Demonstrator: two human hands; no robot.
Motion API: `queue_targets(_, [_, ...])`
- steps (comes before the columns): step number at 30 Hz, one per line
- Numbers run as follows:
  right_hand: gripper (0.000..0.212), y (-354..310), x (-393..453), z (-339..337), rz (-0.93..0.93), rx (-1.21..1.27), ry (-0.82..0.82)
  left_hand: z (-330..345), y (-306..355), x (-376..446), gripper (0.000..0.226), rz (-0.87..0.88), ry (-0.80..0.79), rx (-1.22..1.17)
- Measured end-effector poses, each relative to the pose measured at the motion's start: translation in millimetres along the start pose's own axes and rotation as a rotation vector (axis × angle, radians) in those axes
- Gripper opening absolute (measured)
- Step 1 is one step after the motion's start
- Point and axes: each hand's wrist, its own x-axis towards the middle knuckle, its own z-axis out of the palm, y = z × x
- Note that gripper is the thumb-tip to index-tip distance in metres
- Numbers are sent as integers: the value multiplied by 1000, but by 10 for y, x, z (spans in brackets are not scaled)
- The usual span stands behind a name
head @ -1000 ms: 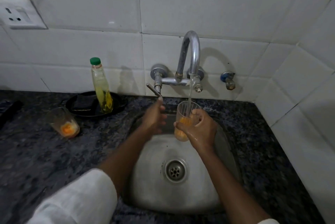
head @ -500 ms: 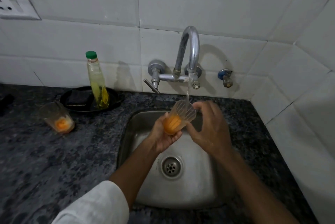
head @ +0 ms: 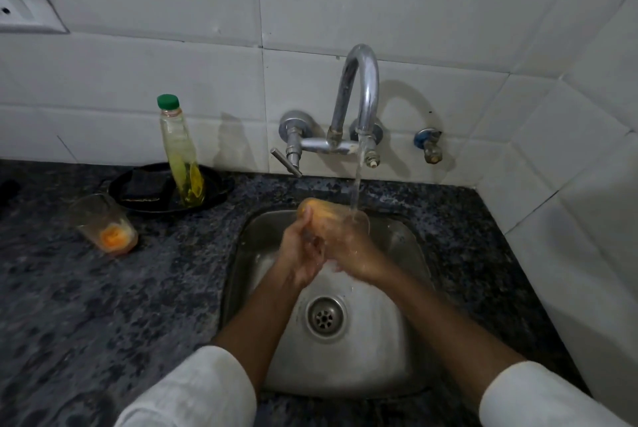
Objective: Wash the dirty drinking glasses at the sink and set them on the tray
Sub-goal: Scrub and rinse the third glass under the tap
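Rinsing is the step in hand — both the left hand (head: 301, 255) and right hand (head: 348, 247) grip the orange-stained glass (head: 319, 210) under the tap's stream (head: 355, 191) over the sink (head: 411, 288) — next comes rubbing out residue.

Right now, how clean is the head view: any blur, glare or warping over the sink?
Head view: dim overall; the left hand and right hand are motion-smeared around the orange-stained clear glass; tile lines bow toward the edges from the wide lens; the curved chrome tap carries a mild highlight and casts a shadow on the wall.
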Motion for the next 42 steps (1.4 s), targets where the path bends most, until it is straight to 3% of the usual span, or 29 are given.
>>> queue_targets(2, [43, 171, -9, -32, -138, -718, -152, -7, 90, 36, 42, -59, 149, 298])
queue_targets(3, [43, 249, -2, -31, -145, -826, -138, -33, 106, 41, 45, -95, 166, 378])
queue_targets(4, [37, 264, 4, 4, -153, -750, -79, -58, 102, 27, 48, -106, 126, 374])
queue_targets(6, [22, 202, 57, 75, -86, -288, 55, -103, 21, 13, 54, -73, -8, 160])
queue_targets(8, [22, 129, 72, 109, 12, 46, 114, -114, -47, 37, 46, -8, -80, -47])
queue_targets(9, [24, 99, 43, 73, -72, -3, 101, -109, -44, 47, 47, 2, -62, -50])
queue_targets(11, [46, 142, -29, -3, -273, -543, -30, -72, 23, 72, 45, -38, 44, 119])
queue_targets(13, [56, 287, -29, -44, -280, -912, -48, 0, 66, 60, 45, -99, 125, 361])
queue_targets(15, [36, 324, 25, 26, -210, -767, 38, -8, 4, 56, 46, -86, 79, 361])
queue_targets(18, [23, 228, 105, 75, -83, 8, 183, -51, -161, 54, 36, 0, -73, -6])
queue_targets(19, [23, 194, 59, 68, -85, 75, 162, -70, -176, 80, 40, 18, -92, -58])
queue_targets(20, [21, 232, 14, 34, -127, 27, 117, -79, -156, 102, 44, 23, -72, -34])
queue_targets(22, [36, 333, -72, -12, -233, -499, -22, -46, -46, 116, 55, -5, 48, 210])
queue_targets(24, [44, 445, -69, -29, -252, -786, 17, -27, -10, 154, 56, -36, 124, 431])
queue_targets(25, [36, 420, -50, 5, -258, -665, 89, -22, -27, 134, 55, -31, 98, 423])
queue_targets(27, [22, 302, 20, 65, -202, -187, 244, -23, -139, 55, 65, -6, -21, 190])
queue_targets(28, [23, 254, 43, 100, -164, 0, 254, -43, -186, 54, 76, 10, -54, 52])
queue_targets(29, [22, 229, 24, 85, -186, 34, 229, -67, -209, 72, 84, 19, -77, -35])
queue_targets(31, [24, 284, -45, -2, -365, -322, 82, -71, -118, 71, 76, -3, -47, 58])
queue_targets(33, [30, 339, -64, -115, -404, -723, -86, -12, -7, 71, 61, -139, 17, 286])
queue_targets(35, [15, 345, -2, -175, -326, -690, -95, -33, -33, 77, 59, -194, 50, 332])
queue_targets(39, [27, 235, 260, -62, -240, -369, 36, -115, -173, 94, 69, -30, -71, -36])
queue_targets(40, [24, 263, 280, -61, -267, -384, 9, -119, -148, 116, 68, -17, -58, -79])
queue_targets(42, [18, 278, 273, -110, -318, -678, -118, -115, -54, 187, 59, -86, 4, -47])
